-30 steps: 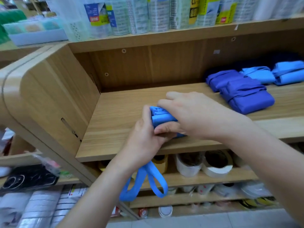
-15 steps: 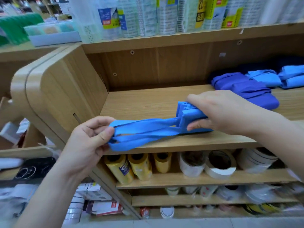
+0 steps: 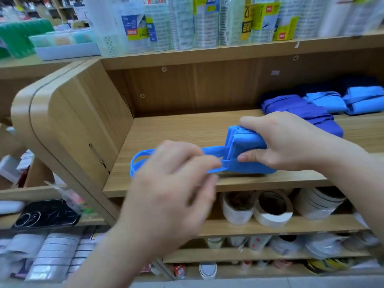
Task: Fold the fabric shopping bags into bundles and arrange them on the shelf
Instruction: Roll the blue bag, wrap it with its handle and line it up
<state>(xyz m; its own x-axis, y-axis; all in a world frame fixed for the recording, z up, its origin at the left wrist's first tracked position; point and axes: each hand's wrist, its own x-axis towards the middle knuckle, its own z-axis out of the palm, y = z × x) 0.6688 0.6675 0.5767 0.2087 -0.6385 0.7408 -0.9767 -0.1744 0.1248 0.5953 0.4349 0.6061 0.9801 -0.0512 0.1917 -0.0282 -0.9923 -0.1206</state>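
**Position of the work item.** The folded blue bag (image 3: 247, 147) lies on the wooden shelf (image 3: 176, 129), close to the front edge and a little right of centre. The folded layers are stacked on edge, with the pleated end facing left. The two handle straps (image 3: 143, 161) run out from that end to the left, low over the shelf board, and their loop ends show beyond the left hand.

**Right hand.** The right hand (image 3: 291, 142) grasps the folded bag from the right. The fingers are curled over the top of the stack, and the thumb presses the near face. The bag sits between thumb and fingers, with its underside on the shelf.

**Left hand.** The left hand (image 3: 172, 183) is motion-blurred. It is positioned in front of the straps, just left of the bag. Its curled fingers and thumb pinch the straps near the point where they join the bag. The two hands are close together but apart.

**Surroundings.** Finished bundles lie at the right rear of the same shelf: a dark blue bundle (image 3: 291, 104) just behind the right hand, and light blue bundles (image 3: 363, 102) further right. Tape rolls (image 3: 272, 208) occupy the shelf below. Wrapped packages (image 3: 207, 21) stand on the top board.
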